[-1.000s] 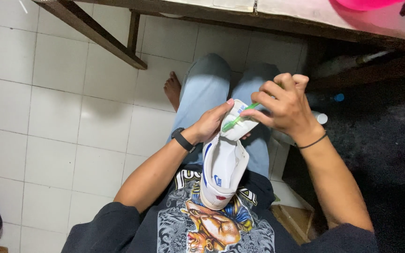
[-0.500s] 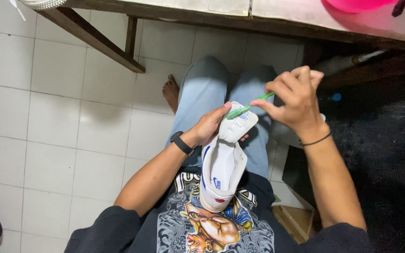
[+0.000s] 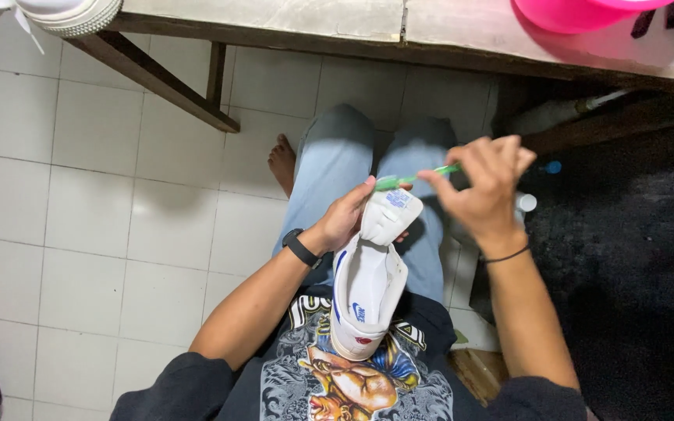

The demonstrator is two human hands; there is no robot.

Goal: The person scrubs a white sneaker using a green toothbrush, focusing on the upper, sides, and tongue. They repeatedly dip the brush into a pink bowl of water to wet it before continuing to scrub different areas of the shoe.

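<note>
A white sneaker (image 3: pixel 368 292) with blue trim rests against my chest, its tongue pulled up toward my knees. My left hand (image 3: pixel 346 218), a black watch on its wrist, grips the shoe near the tongue. My right hand (image 3: pixel 484 183) pinches a green toothbrush (image 3: pixel 411 181) whose head lies at the top of the tongue. I sit with legs in light blue jeans, one bare foot (image 3: pixel 282 162) on the white floor tiles.
A wooden-framed table (image 3: pixel 290 27) with a pale top spans the upper edge. On it stand another white shoe (image 3: pixel 56 14) at the left and a pink basin (image 3: pixel 579 12) at the right. A dark mat (image 3: pixel 633 257) lies to my right.
The view has tilted up, showing more of the table and the second shoe. My right hand has shifted the toothbrush slightly along the top of the tongue. My left hand keeps its grip.
</note>
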